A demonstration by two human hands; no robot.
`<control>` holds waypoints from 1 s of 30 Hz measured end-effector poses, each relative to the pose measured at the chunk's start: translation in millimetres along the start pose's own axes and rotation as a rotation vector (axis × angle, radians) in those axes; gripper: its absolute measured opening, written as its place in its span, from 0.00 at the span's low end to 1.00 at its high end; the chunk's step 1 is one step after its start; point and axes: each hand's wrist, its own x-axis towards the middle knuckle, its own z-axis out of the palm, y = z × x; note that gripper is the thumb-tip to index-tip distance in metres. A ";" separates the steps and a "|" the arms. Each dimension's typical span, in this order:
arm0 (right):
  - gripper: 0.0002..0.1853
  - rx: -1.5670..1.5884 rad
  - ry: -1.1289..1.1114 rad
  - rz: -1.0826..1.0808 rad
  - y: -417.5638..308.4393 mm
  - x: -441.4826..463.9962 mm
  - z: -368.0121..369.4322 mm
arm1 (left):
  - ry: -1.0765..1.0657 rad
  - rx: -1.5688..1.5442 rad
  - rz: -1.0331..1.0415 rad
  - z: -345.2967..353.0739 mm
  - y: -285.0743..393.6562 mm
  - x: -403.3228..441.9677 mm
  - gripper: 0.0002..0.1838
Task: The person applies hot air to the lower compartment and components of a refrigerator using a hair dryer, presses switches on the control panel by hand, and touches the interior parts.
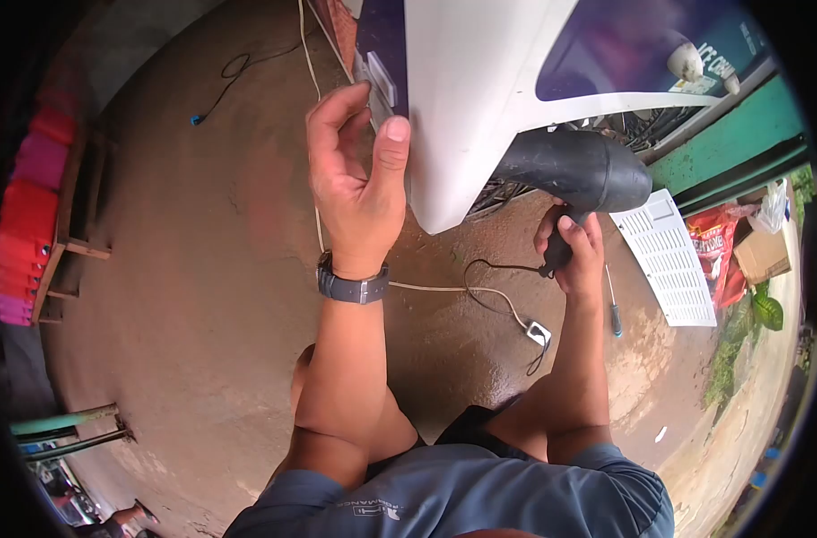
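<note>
My right hand point(573, 247) is wrapped round the handle of a black hair dryer point(597, 170). The dryer's barrel points left into the uncovered lower part of a white and purple machine point(467, 81) marked "ICE CREAM", and its front end is hidden behind the white casing. My left hand point(359, 179), with a dark watch point(353, 283) on its wrist, is raised at the machine's left edge. Its fingers are bent and apart from the thumb, with nothing visible between them. Whether it touches the casing I cannot tell.
A white extension socket point(538, 334) with a plugged cord lies on the wet floor point(220, 269). Right of it are a screwdriver point(616, 318) and a white slotted panel point(664, 260). Red bags point(715, 247) and a cardboard box point(763, 254) stand farther right. A wooden rack point(68, 224) stands left.
</note>
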 end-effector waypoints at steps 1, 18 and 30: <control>0.19 0.035 0.062 -0.010 1.0 -1.3 -2.8 | -0.028 -0.008 0.061 9.0 4.3 -2.4 0.30; 0.23 0.009 -0.024 0.080 -21.3 12.2 -44.4 | 0.054 0.407 0.002 101.0 10.9 -41.8 0.56; 0.27 -0.005 -0.183 0.052 -17.3 13.7 -49.6 | 0.107 0.566 -0.012 99.9 3.2 -47.1 0.58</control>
